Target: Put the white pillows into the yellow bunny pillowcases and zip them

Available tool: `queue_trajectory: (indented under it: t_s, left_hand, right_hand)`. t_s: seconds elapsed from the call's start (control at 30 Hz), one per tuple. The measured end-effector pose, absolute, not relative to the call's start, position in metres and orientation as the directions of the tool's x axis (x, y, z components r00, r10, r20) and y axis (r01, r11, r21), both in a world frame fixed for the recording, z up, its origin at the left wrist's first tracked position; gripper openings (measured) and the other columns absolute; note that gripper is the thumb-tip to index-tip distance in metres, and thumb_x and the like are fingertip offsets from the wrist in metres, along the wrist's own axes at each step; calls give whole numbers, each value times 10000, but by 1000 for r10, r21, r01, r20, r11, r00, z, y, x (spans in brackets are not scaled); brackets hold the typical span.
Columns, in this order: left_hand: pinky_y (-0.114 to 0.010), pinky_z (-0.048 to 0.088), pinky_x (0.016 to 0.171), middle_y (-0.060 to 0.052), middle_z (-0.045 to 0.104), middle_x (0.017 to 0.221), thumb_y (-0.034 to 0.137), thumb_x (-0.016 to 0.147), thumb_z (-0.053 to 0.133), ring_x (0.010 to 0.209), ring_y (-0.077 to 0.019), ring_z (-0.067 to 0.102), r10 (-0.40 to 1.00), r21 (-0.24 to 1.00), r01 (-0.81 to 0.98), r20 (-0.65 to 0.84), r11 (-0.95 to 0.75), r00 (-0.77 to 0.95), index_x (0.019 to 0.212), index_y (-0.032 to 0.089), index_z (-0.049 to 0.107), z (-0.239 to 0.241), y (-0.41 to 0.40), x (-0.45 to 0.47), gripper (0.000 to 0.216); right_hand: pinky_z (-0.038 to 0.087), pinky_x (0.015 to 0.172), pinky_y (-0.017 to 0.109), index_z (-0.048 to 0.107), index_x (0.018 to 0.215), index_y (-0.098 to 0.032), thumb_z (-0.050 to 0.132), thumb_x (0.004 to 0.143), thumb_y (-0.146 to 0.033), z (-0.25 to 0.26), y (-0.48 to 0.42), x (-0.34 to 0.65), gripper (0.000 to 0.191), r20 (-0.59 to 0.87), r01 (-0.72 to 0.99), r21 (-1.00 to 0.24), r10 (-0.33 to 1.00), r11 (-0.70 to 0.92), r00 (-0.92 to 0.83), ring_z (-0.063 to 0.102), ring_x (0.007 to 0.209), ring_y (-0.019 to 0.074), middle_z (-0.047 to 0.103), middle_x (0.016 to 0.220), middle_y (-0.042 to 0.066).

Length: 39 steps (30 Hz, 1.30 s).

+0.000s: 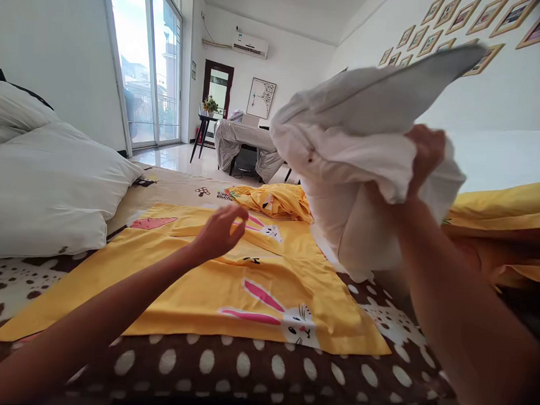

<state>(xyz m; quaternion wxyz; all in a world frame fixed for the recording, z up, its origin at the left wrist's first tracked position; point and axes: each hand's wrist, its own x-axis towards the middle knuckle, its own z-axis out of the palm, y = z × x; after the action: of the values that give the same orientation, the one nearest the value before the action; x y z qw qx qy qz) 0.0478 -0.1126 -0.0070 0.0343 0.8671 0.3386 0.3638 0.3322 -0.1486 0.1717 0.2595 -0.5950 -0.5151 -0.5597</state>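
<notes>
My right hand [426,152] grips a white pillow [342,188] and holds it up at the right, tilted, with one corner pointing to the upper right. Folds of the pillow partly cover those fingers. A yellow pillowcase [181,288] printed with white rabbits and a carrot lies spread flat in front of me. Over its middle hovers my left hand [221,230], fingers loosely curled, thumb apart, nothing held.
Beneath lies a brown and cream spotted bedspread [240,368]. More white bedding [51,187] is heaped at the left. A crumpled yellow cloth [274,200] sits beyond the pillowcase, with folded yellow fabric [502,206] at the right. Farther back stands a covered table [246,136].
</notes>
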Motion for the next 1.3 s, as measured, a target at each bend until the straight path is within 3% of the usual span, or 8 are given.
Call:
queue_trajectory:
  t_s: [0.2,0.33,0.43,0.73,0.83,0.9,1.03,1.3]
  left_hand:
    - [-451,399,973,-210,494,1356,400,851,541,1251,-321,484,656,303,591,192,-747,730,1285,120,451,-100,-80,68,524]
    - [-415,395,953,-142,617,1184,353,870,508,1147,-287,561,622,304,577,71,-758,780,1137,170,553,-112,-77,74,327]
    - [-406,391,956,-119,636,1128,328,854,528,1114,-284,573,570,311,533,37,-787,821,1034,177,595,-109,-80,72,245]
    - [-329,422,954,-11,602,1267,306,845,544,1116,-243,568,562,382,515,13,-767,827,1306,282,509,-89,-88,42,463]
    - [-282,447,859,1,662,1144,305,839,569,1025,-218,605,570,305,542,3,-783,822,1214,288,590,-83,-81,20,376]
    - [-285,448,778,-29,699,982,298,888,496,923,-217,625,605,246,589,-13,-769,796,1075,240,662,-81,-69,4,256]
    - [-333,411,799,-68,687,858,184,909,379,842,-217,614,683,139,675,12,-724,730,937,199,691,-85,-29,-26,314]
    - [-417,342,924,-142,592,1072,184,740,554,1047,-283,494,642,-69,656,149,-752,752,844,157,654,-101,47,-39,146]
  right_hand:
    - [339,729,419,664,668,-143,108,999,-330,209,-173,304,674,871,887,440,306,-142,-384,622,863,208,629,749,73]
    - [361,847,418,681,836,-159,361,958,-217,191,-157,271,347,693,820,573,530,9,-490,596,960,222,642,835,71]
    - [351,896,422,670,925,-153,408,931,-149,158,-131,251,262,536,791,597,669,130,-515,586,977,228,661,898,87]
    - [334,860,387,691,844,-122,544,766,-117,37,-43,214,167,143,802,374,825,466,-546,647,833,260,715,884,158]
    - [350,852,374,688,888,-126,573,711,-119,25,-24,215,210,130,806,329,822,492,-555,648,796,258,714,840,141]
    - [372,807,361,654,1060,-125,579,686,-118,26,-16,219,381,159,830,292,832,476,-532,641,790,268,711,856,134]
    - [394,696,313,492,1336,-195,567,673,-117,30,-10,226,672,168,868,192,856,457,-488,624,839,278,702,989,106]
    - [379,639,285,579,1196,-240,565,675,-108,27,-6,222,537,104,853,172,852,493,-513,620,815,259,697,947,80]
